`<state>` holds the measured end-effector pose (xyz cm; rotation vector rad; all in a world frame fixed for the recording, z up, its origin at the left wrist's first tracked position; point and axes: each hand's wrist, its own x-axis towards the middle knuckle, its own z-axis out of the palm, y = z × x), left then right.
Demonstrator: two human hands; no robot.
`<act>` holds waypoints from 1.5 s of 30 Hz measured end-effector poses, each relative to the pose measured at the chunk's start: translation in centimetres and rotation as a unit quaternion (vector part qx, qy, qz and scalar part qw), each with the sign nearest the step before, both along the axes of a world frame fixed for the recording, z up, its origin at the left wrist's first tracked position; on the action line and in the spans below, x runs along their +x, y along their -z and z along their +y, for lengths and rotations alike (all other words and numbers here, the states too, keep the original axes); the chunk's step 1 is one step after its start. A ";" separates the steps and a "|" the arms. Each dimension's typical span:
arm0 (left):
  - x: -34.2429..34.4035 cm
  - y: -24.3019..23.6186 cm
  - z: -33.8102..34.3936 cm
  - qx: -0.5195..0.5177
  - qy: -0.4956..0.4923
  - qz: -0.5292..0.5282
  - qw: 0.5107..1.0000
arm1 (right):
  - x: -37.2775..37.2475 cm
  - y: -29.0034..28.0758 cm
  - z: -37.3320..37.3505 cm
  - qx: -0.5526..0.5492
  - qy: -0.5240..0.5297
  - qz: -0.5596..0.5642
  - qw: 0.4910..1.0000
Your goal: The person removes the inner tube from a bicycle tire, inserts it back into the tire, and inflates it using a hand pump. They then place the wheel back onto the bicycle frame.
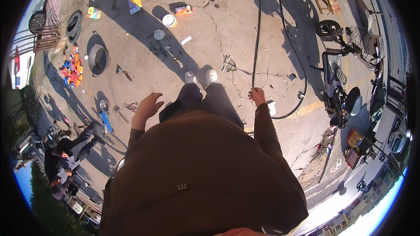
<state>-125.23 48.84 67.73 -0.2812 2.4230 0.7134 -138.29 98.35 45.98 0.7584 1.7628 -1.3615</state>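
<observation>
Black hose [258, 26] cut off at top edge; small floor tools indistinct.

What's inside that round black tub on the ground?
The black tub looks empty: only its dark bottom shows, part of it in shadow. The near wall hides a bit of the inside. A heap of bright orange things lies beside it, not in it.
</observation>
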 end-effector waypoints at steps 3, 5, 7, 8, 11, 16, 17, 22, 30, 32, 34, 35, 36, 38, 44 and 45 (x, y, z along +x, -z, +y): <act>-3.3 -0.9 -0.2 -0.011 0.066 -0.031 0.997 | 2.1 0.5 0.2 -0.005 0.049 -0.011 0.999; -5.1 -1.3 0.0 0.000 0.076 -0.013 0.997 | 4.5 0.5 0.2 -0.007 0.067 -0.031 0.997; -6.5 -2.1 0.5 0.005 0.092 0.006 0.996 | 6.7 0.8 -0.1 0.015 0.090 -0.036 0.995; -6.9 -2.0 0.4 0.027 0.092 0.009 0.995 | 7.8 1.1 -0.2 0.025 0.090 -0.049 0.994; -7.3 -2.1 -0.3 0.069 0.097 0.009 0.993 | 10.9 1.9 0.2 0.039 0.087 -0.089 0.992; -6.3 -1.4 -4.1 0.032 0.108 -0.023 0.993 | 11.6 0.7 -3.1 0.041 0.095 -0.085 0.991; -6.0 -1.0 -4.6 0.031 0.105 -0.023 0.994 | 10.8 0.2 -3.6 0.027 0.068 -0.077 0.994; -7.4 -1.9 -5.9 0.029 0.102 -0.007 0.994 | 8.7 -0.6 -6.4 0.019 0.089 -0.024 0.996; -6.3 3.2 -9.1 0.088 0.090 -0.049 0.991 | 8.0 -3.8 -8.1 0.051 0.093 0.017 0.994; -4.9 5.9 -10.7 0.084 0.083 -0.071 0.990 | 8.6 -4.8 -8.3 0.078 0.090 0.013 0.993; -5.0 6.2 -11.3 0.101 0.087 -0.087 0.987 | 10.0 -5.0 -8.5 0.082 0.089 0.014 0.993; -4.8 6.6 -11.3 0.112 0.083 -0.094 0.986 | 10.6 -5.4 -8.2 0.087 0.081 0.015 0.993; -4.8 7.0 -11.2 0.105 0.126 -0.076 0.984 | 11.9 -5.5 -7.9 0.081 0.088 0.017 0.993; -5.5 7.1 -11.8 0.062 0.158 -0.048 0.984 | 14.7 -5.0 -7.8 0.079 0.103 -0.006 0.992; -5.4 5.5 -13.4 0.048 0.102 0.001 0.994 | 19.4 -7.9 -9.3 0.168 -0.200 0.068 0.963; -4.3 5.8 -13.8 0.050 0.074 0.006 0.996 | 19.2 -7.9 -9.0 0.176 -0.247 0.073 0.950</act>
